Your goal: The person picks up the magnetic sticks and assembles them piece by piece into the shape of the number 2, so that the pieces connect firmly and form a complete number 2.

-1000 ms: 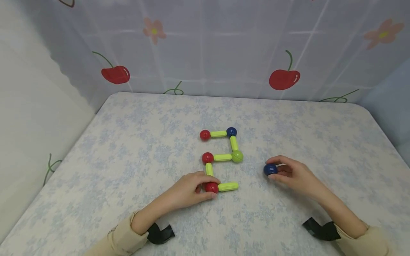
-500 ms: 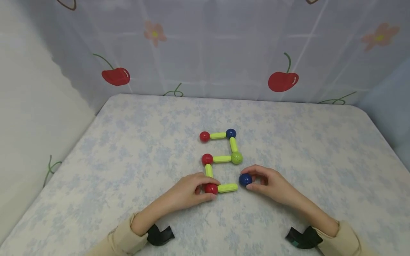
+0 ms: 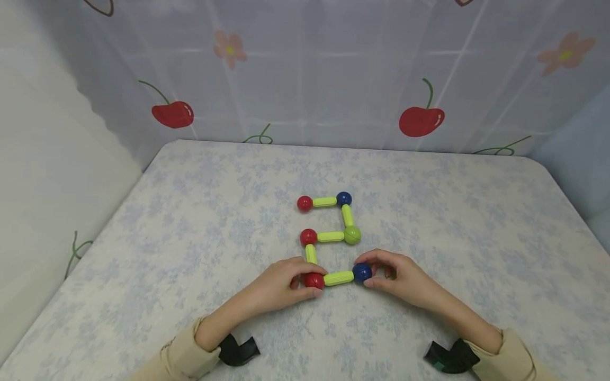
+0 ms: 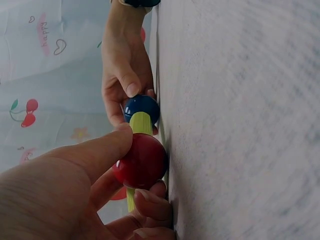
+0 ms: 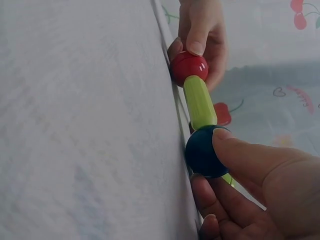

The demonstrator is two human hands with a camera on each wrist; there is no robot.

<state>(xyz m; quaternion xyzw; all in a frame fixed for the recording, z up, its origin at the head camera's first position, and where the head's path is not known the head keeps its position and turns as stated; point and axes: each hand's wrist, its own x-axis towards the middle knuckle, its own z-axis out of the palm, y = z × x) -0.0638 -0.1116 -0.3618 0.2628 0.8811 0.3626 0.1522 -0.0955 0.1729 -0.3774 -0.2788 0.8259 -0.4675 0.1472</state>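
Note:
My left hand [image 3: 283,283] pinches the red ball [image 3: 314,281] at the near-left corner of a zigzag chain of balls and yellow-green rods. With its thumb and fingers, my right hand [image 3: 400,278] holds a blue ball [image 3: 362,272] against the right end of the nearest rod [image 3: 339,278]. That rod joins the two held balls, as the right wrist view also shows with the rod [image 5: 200,102] touching the blue ball [image 5: 205,152]. Farther along the chain lie another red ball [image 3: 308,237], a green ball [image 3: 352,235], a second blue ball [image 3: 344,199] and a red end ball [image 3: 305,203].
The chain lies on a table [image 3: 214,201] covered with a pale blue floral cloth. Behind the table hangs a curtain [image 3: 305,69] printed with cherries and flowers. Black straps [image 3: 238,350] show at both wrists.
My right hand has brought the blue ball leftward and slightly nearer, from apart on the table to the free end of the near rod. The left hand has stayed on the red ball.

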